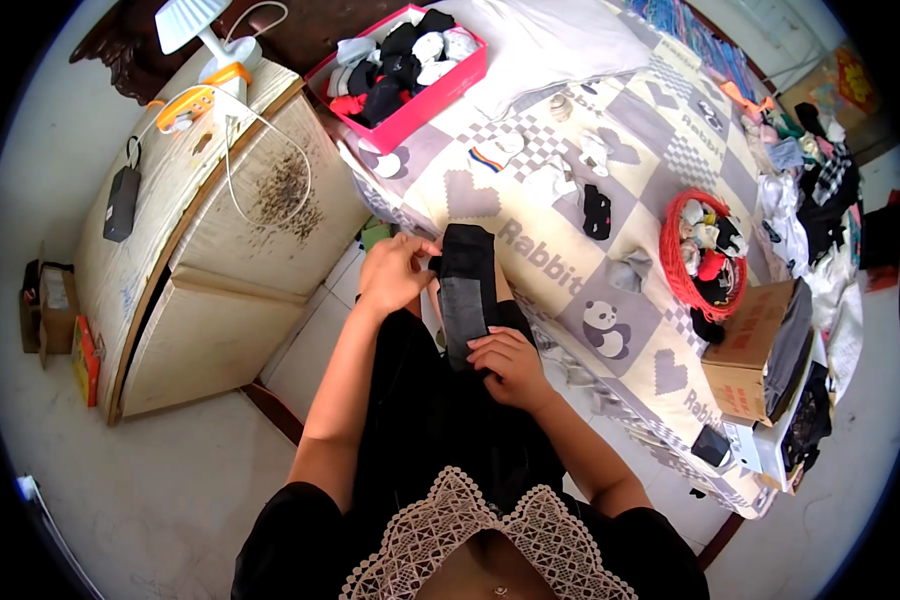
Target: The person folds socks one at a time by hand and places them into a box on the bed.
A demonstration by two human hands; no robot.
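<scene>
A black sock point(467, 290) lies stretched lengthwise over my lap, one layer seemingly on top of another. My left hand point(398, 272) is closed in a pinch at its upper left edge. Lower down, my right hand point(511, 367) has its fingers curled over the sock's near end, gripping it. The thumb of that hand is mostly hidden. On the bed beyond lie another black sock point(597, 212), a white sock with a rainbow band point(495, 152) and a grey sock point(628, 271).
A pink box point(470, 83) of bundled socks sits on the bed's far left. To the right are a red basket point(673, 262), a cardboard box point(742, 362) and piled clothes point(825, 215). A wooden cabinet point(225, 345) with a lamp point(192, 28) and cable stands left.
</scene>
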